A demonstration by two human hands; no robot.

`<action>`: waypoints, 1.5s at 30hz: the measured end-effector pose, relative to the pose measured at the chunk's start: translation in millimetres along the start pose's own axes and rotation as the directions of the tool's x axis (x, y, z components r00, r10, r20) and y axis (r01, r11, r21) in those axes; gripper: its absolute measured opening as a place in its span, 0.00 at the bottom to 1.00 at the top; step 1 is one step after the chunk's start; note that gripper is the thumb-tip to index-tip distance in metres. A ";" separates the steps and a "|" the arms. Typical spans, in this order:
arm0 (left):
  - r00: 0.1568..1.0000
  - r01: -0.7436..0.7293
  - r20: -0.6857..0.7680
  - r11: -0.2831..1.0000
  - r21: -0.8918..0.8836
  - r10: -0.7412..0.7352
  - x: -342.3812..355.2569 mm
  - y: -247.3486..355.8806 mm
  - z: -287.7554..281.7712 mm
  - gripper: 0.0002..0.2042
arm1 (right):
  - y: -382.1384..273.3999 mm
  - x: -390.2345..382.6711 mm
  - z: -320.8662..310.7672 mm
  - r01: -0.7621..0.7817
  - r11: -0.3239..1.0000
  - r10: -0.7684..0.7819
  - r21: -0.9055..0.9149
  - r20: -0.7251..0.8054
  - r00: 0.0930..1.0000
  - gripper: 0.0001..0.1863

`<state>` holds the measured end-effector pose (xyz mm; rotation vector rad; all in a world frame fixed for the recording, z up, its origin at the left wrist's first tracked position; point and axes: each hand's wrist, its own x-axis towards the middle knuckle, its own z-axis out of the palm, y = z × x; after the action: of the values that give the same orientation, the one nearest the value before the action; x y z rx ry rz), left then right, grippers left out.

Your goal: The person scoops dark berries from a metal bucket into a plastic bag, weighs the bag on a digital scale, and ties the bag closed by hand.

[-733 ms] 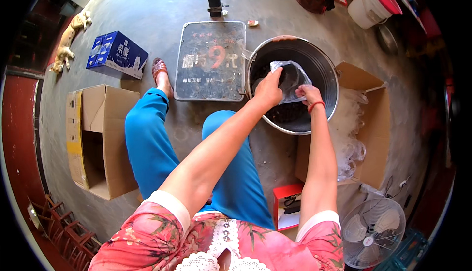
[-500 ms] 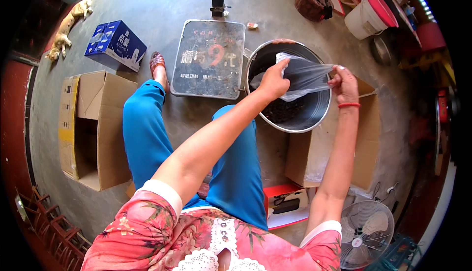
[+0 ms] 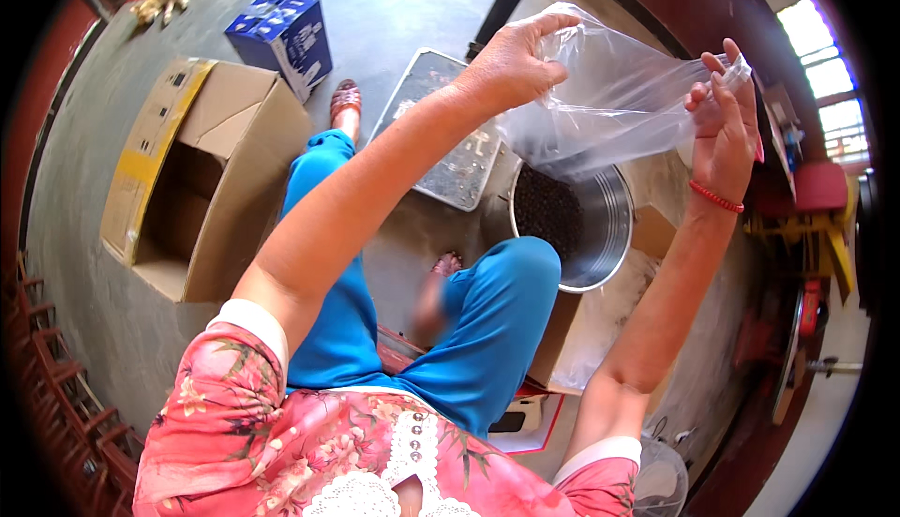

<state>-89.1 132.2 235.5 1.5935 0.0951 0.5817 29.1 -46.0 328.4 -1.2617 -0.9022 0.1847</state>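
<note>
bag lifted clear and stretched between both hands

near the bottom of the frame i see only the flowered pink top and blue trouser knees, with the forearms rising from them. up the frame, the clear plastic bag [image 3: 609,104] now hangs in the air at upper right, well above the round metal tub [image 3: 600,226]. a moment ago the hands were down at the tub's rim with the bag bunched inside it; since then they have come up and spread apart, and the head has tipped so the tub sits lower centre-right.

the left hand [image 3: 514,65] pinches the bag's upper edge between thumb and fingers; the right hand [image 3: 722,128], with a red bead bracelet at the wrist, is closed on the opposite corner. the hands stand well apart, and the film is drawn taut between them. i judge the bag is being opened out; whether anything is in it i cannot tell.

the tub holds a dark granular mass. just beyond it at upper centre lies a flat rectangular metal tray [image 3: 450,142] with dark bits on it. further off, at left, an open cardboard box [image 3: 202,170] lies on its side, and at upper left sits a blue carton [image 3: 286,34].
</note>
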 end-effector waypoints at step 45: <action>0.981 0.192 -0.125 0.718 0.669 -0.146 -38.2 -190.1 -92.7 0.18 | 365.1 -177.8 -92.5 -0.889 0.163 0.926 -0.428 -0.243 0.287 0.22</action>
<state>-107.5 224.7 42.4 2.2521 0.5566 0.4725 100.3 -93.7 -79.2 -2.2231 -0.0483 1.0588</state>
